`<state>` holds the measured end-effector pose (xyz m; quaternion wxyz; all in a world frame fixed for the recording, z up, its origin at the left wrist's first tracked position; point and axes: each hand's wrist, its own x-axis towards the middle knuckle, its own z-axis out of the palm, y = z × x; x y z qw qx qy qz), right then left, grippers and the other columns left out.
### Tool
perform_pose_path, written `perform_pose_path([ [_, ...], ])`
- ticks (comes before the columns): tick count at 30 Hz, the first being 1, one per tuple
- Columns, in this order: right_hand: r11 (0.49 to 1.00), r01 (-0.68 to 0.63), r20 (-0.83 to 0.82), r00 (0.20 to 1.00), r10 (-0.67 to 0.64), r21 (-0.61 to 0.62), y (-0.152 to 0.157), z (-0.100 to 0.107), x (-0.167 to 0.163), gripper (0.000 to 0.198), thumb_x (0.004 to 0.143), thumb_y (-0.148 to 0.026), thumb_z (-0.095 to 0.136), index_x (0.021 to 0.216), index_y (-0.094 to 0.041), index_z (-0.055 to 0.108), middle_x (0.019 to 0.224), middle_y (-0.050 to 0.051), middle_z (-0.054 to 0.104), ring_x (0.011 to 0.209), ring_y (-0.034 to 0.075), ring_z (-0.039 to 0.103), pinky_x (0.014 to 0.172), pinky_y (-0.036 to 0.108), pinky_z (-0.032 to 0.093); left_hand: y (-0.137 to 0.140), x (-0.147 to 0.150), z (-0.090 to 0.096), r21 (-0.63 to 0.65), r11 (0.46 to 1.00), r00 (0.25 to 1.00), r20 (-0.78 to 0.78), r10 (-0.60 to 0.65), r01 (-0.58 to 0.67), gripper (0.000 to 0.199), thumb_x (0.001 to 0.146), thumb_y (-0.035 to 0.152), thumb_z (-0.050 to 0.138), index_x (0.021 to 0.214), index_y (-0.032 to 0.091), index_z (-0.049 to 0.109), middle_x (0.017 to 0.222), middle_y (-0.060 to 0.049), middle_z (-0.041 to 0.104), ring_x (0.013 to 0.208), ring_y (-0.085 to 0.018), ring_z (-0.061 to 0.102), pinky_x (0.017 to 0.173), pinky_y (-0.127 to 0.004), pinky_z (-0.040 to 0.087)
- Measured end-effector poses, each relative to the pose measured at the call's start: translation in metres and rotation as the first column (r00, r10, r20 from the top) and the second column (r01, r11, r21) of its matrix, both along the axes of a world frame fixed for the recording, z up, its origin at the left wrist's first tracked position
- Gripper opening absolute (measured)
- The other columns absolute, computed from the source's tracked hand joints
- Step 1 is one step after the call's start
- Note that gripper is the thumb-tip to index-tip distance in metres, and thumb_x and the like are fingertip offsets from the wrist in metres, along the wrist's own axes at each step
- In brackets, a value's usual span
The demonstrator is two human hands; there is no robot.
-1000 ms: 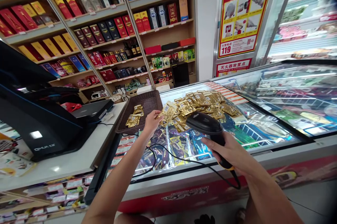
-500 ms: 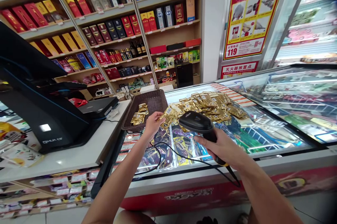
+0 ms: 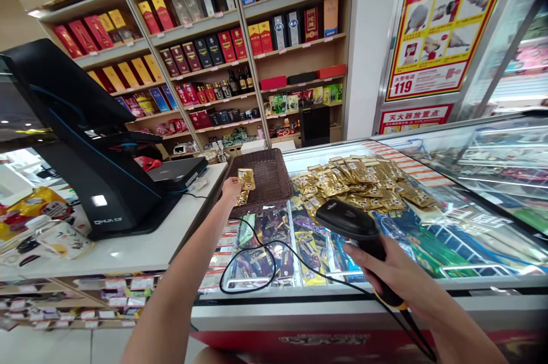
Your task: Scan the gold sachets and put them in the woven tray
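Note:
My left hand [image 3: 232, 188] pinches a small gold foil packet [image 3: 247, 178] over the left part of a brown woven basket [image 3: 274, 177]. More gold packets lie beneath it in the basket, partly hidden by the hand. My right hand [image 3: 387, 264] is wrapped round the handle of a black barcode scanner [image 3: 349, 219], whose head points left above the freezer lid. Behind the scanner, a heap of gold foil packets [image 3: 355, 178] is spread on the glass. A black cable [image 3: 299, 258] loops from the scanner's handle across the lid.
Under my arms is a glass-topped freezer [image 3: 274, 307] full of packaged goods. A black checkout terminal [image 3: 107, 181] stands on the white counter [image 3: 128, 255] to the left. Shelves of boxed bottles [image 3: 209, 50] line the back wall.
My left hand has carried a gold packet left from beside the heap to over the basket. My right hand still holds the scanner; the whole view has shifted somewhat.

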<state>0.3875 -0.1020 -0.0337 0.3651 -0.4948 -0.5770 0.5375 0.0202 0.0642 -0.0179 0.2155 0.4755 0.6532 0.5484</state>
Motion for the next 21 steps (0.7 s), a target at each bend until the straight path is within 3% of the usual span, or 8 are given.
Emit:
perform_pose_path([
  [3,0.999,0.038,0.007,0.999,-0.038,0.008,0.001,-0.001,0.0,0.048,0.074,-0.067,0.064,0.076,-0.021,0.05,0.041,-0.007,0.042,0.039,0.009,0.035,0.043,0.024,0.028,0.01,-0.015,0.007,0.008,0.996,0.992,-0.089,0.087,-0.087,0.027,0.091,0.04,0.061,0.095,0.013,0.064,0.088,-0.004,0.068,0.078,-0.015,0.065,0.074,-0.034,0.053],
  [6,0.998,0.061,0.026,0.998,-0.062,0.017,0.004,-0.004,0.006,0.049,0.075,-0.067,0.064,0.072,-0.021,0.05,0.041,-0.006,0.042,0.04,0.009,0.036,0.044,0.024,0.03,0.016,-0.02,0.01,0.059,0.987,0.973,-0.169,0.158,-0.15,0.019,0.08,0.028,0.071,0.089,0.012,0.065,0.093,-0.009,0.07,0.096,-0.025,0.065,0.083,-0.038,0.048],
  [10,0.997,0.079,-0.038,0.996,-0.079,0.005,0.01,-0.012,0.023,0.049,0.075,-0.066,0.066,0.081,-0.019,0.055,0.043,-0.007,0.044,0.04,0.008,0.036,0.043,0.023,0.03,0.019,0.008,0.005,0.122,0.985,0.946,-0.286,0.149,-0.118,0.017,0.08,0.013,0.063,0.097,0.013,0.065,0.113,-0.016,0.065,0.118,-0.032,0.054,0.101,-0.047,0.038],
  [12,0.994,0.109,-0.086,0.99,-0.109,-0.005,0.011,-0.015,0.033,0.049,0.074,-0.064,0.069,0.086,-0.018,0.057,0.045,-0.007,0.045,0.039,0.008,0.037,0.043,0.023,0.031,0.018,0.041,-0.001,0.121,0.993,0.933,-0.357,0.038,0.005,0.02,0.083,0.013,0.058,0.102,0.016,0.065,0.119,-0.015,0.062,0.119,-0.03,0.054,0.104,-0.046,0.038],
  [14,0.989,0.148,-0.132,0.98,-0.149,-0.023,0.01,-0.017,0.043,0.05,0.072,-0.063,0.071,0.09,-0.018,0.058,0.047,-0.006,0.046,0.039,0.008,0.038,0.042,0.023,0.031,0.014,0.081,-0.008,0.075,0.978,0.896,-0.419,-0.148,0.196,0.023,0.085,0.016,0.057,0.107,0.018,0.065,0.12,-0.012,0.063,0.113,-0.026,0.058,0.101,-0.041,0.042],
  [17,0.981,0.189,-0.156,0.968,-0.194,-0.048,0.004,-0.018,0.058,0.05,0.072,-0.062,0.072,0.091,-0.018,0.058,0.049,-0.005,0.047,0.039,0.009,0.039,0.041,0.024,0.031,0.007,0.14,-0.025,-0.059,0.894,0.781,-0.464,-0.418,0.443,0.026,0.087,0.027,0.062,0.113,0.022,0.065,0.117,-0.009,0.066,0.106,-0.022,0.062,0.095,-0.035,0.047],
  [19,0.978,0.2,-0.155,0.966,-0.206,-0.056,-0.002,-0.017,0.066,0.05,0.071,-0.062,0.073,0.089,-0.018,0.058,0.049,-0.005,0.047,0.039,0.009,0.039,0.041,0.024,0.031,0.002,0.169,-0.04,-0.156,0.85,0.722,-0.465,-0.512,0.503,0.028,0.082,0.036,0.068,0.107,0.022,0.067,0.114,-0.01,0.067,0.106,-0.025,0.062,0.094,-0.036,0.046],
  [21,0.976,0.209,-0.162,0.963,-0.216,-0.06,-0.009,-0.016,0.072,0.051,0.07,-0.062,0.073,0.089,-0.018,0.058,0.048,-0.006,0.046,0.039,0.009,0.039,0.041,0.024,0.032,0.0,0.186,-0.055,-0.249,0.838,0.704,-0.457,-0.543,0.485,0.039,0.07,0.043,0.078,0.098,0.019,0.067,0.11,-0.013,0.067,0.105,-0.03,0.062,0.091,-0.04,0.047],
])
